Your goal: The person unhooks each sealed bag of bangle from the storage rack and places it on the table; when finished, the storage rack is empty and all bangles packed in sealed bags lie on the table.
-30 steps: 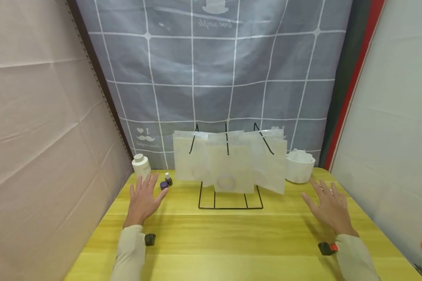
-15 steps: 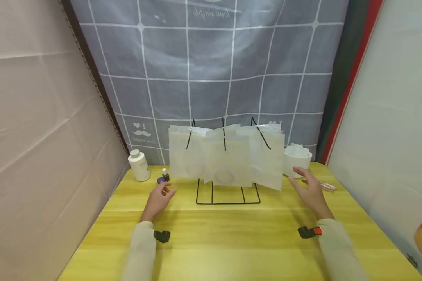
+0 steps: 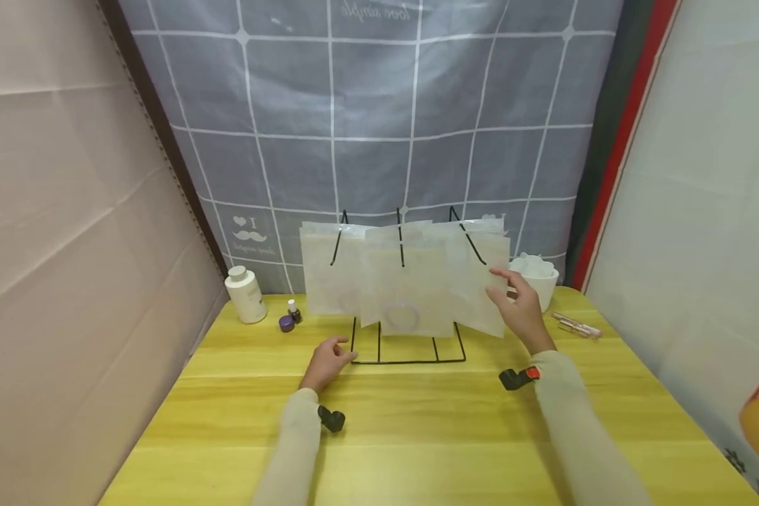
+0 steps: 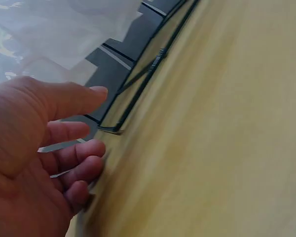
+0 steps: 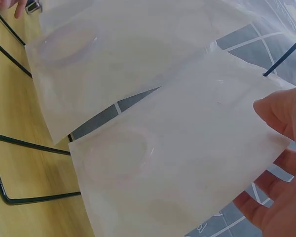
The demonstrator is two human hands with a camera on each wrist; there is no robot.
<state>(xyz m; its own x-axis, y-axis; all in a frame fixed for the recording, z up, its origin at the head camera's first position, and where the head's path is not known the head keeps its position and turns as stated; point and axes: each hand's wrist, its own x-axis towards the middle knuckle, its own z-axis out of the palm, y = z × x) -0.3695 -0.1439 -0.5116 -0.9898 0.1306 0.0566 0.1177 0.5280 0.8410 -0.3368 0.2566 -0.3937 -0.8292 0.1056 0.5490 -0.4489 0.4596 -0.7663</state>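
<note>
Both hands moved inward. Right hand (image 3: 523, 311): thumb and fingers pinch the rightmost frosted translucent pouch (image 5: 187, 163), hanging on the black wire rack (image 3: 411, 351). Left hand (image 3: 327, 362): relaxed, holding nothing, beside rack base. No pouch yet removed.

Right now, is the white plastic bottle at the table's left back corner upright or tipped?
Upright: the white plastic bottle stands on its base on the yellow wooden table, cap on top.

left hand (image 4: 34, 163), loose fingers, near wire rack (image 4: 138, 84)
</note>
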